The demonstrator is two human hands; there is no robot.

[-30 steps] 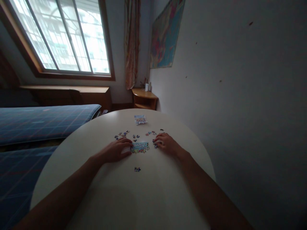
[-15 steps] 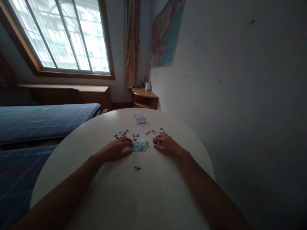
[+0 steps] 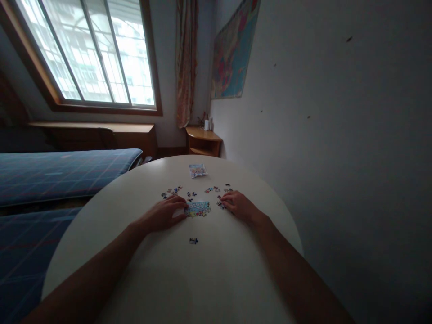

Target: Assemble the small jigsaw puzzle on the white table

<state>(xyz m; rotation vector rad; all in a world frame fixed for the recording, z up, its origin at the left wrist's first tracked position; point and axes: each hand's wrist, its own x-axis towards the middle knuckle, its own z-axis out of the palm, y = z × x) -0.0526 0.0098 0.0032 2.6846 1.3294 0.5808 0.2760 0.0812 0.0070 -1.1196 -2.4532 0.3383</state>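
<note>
Puzzle patch: where is it sitting, and what are the hands doing?

It is lying flat in the middle of the counter. The left hand is resting open, grip released, fingertips touching its left edge. The right hand is curling over loose pieces just beside its right edge; I cannot tell whether that grip is pinching one.

How is it likely handling?

Probably as light, thin card, the joints parting if lifted, so sliding flat is looking safer. Single pieces are best pinched by their edges. Bare counter is lying open toward the body, a stray piece aside. The wall is crowding the right.
</note>
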